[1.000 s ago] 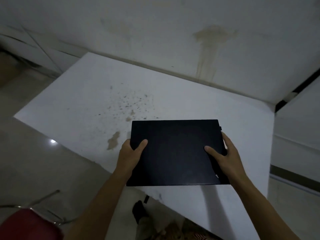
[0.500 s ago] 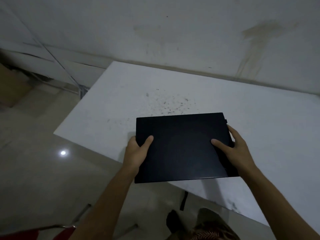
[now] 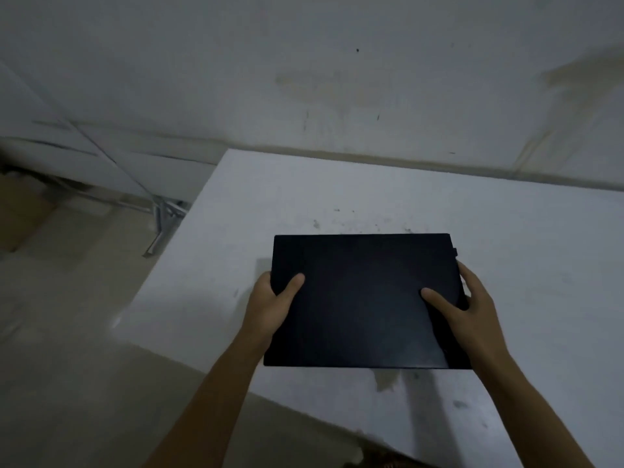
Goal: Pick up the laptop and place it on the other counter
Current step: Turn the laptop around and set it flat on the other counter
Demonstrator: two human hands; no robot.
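Note:
A closed black laptop lies flat in the middle of the view, held over the white counter. My left hand grips its left edge with the thumb on the lid. My right hand grips the right edge, thumb on top and fingers wrapped around the side. Whether the laptop touches the counter cannot be told; a faint shadow falls on the counter to its left.
The counter's top is stained and speckled, and it stands against a stained white wall. Metal legs of another table show at the left over a tiled floor. The counter's front left edge runs diagonally below my forearms.
The view has swung left and moved closer, so the counter fills more of the right side. The laptop stays in both hands, further over the counter's top.

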